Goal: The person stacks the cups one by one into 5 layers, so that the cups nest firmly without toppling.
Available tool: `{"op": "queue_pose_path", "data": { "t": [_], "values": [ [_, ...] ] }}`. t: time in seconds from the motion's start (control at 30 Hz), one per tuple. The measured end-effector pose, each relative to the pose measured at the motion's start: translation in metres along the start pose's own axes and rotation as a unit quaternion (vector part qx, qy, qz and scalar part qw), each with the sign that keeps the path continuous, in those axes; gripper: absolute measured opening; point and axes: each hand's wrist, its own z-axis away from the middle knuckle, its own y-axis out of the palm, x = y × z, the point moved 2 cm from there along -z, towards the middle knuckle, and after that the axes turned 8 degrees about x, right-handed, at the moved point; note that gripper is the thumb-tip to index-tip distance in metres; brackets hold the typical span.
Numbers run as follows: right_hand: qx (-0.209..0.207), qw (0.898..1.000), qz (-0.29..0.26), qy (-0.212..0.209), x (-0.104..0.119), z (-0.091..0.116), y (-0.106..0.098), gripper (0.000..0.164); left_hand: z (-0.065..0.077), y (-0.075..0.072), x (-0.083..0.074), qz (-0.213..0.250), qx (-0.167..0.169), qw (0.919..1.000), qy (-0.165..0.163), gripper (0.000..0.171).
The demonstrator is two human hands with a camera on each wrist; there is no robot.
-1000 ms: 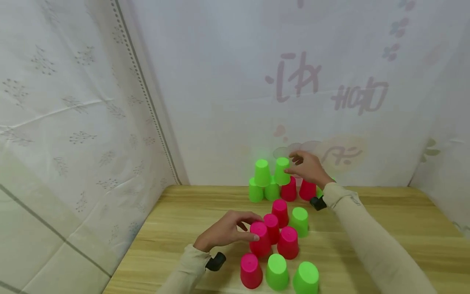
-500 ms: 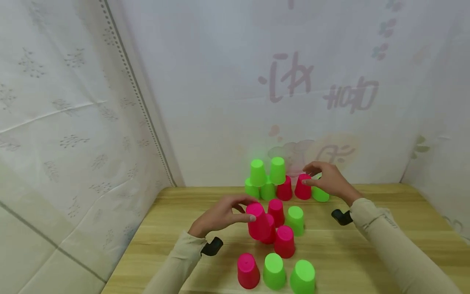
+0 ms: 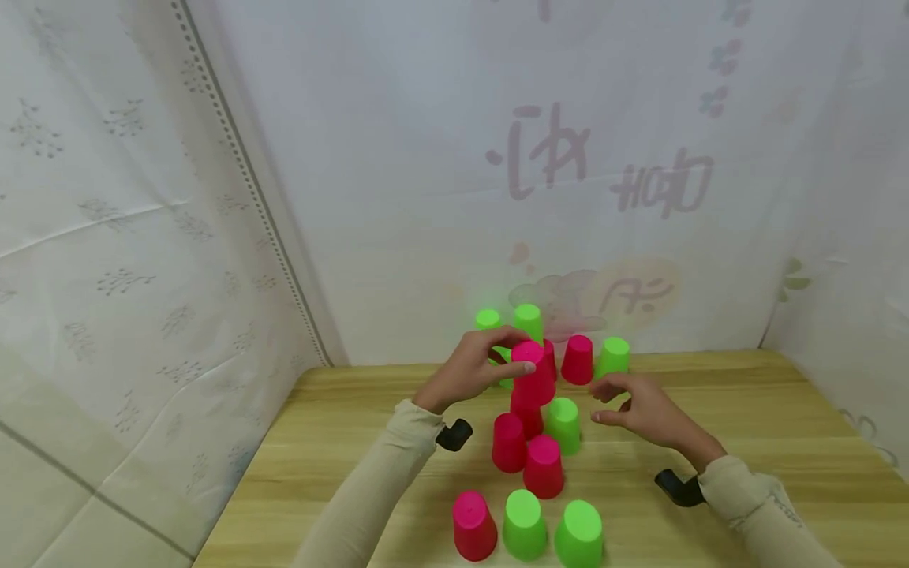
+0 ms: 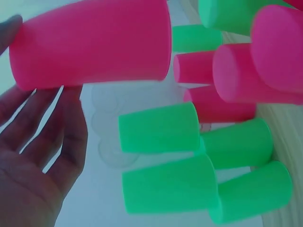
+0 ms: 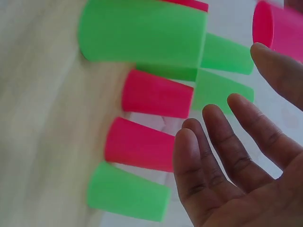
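Note:
My left hand (image 3: 472, 368) holds an upside-down pink cup (image 3: 534, 379) in the air, thumb on the near side and fingers behind; the left wrist view shows this cup (image 4: 94, 45) large between thumb and fingers. Behind it, two green cups (image 3: 528, 319) rest upon a back row, partly hidden by the hand. That row ends with a pink cup (image 3: 577, 360) and a green cup (image 3: 613, 358). My right hand (image 3: 649, 412) holds nothing, its fingers apart, right of a green cup (image 3: 563, 426); the right wrist view shows the bare palm and fingers (image 5: 227, 151).
Below the lifted cup stand several pink cups (image 3: 509, 443), close together. Nearest me, a pink cup (image 3: 474, 526) and two green cups (image 3: 524, 525) form a front row on the wooden table (image 3: 710, 394). A white patterned cloth (image 3: 398, 237) hangs behind.
My left hand has lifted the pink cup off the middle group and carried it up, forward and right. The right hand has left the upper green cup and drawn back toward me, to the right.

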Motion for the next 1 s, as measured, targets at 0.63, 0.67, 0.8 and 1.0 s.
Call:
{"op": "queue_pose_path", "data": {
  "t": [0.63, 0.67, 0.8, 1.0],
  "values": [
    [0.013, 0.994, -0.108, 0.028, -0.015, 0.027, 0.034, 0.027, -0.089, 0.012, 0.017, -0.06, -0.021, 0.9971, -0.042, 0.034],
    [0.012, 0.993, -0.112, 0.029, -0.016, 0.028, 0.035, 0.026, -0.09, 0.014, 0.019, -0.063, -0.022, 0.9968, -0.043, 0.033],
    [0.007, 0.992, -0.123, 0.037, -0.016, 0.031, 0.035, 0.026, -0.095, 0.017, 0.023, -0.057, -0.023, 0.9969, -0.049, 0.033],
    [0.004, 0.99, -0.135, 0.047, -0.016, 0.032, 0.035, 0.028, -0.105, 0.019, 0.026, -0.059, -0.031, 0.9968, -0.044, 0.029]
  ]
}}
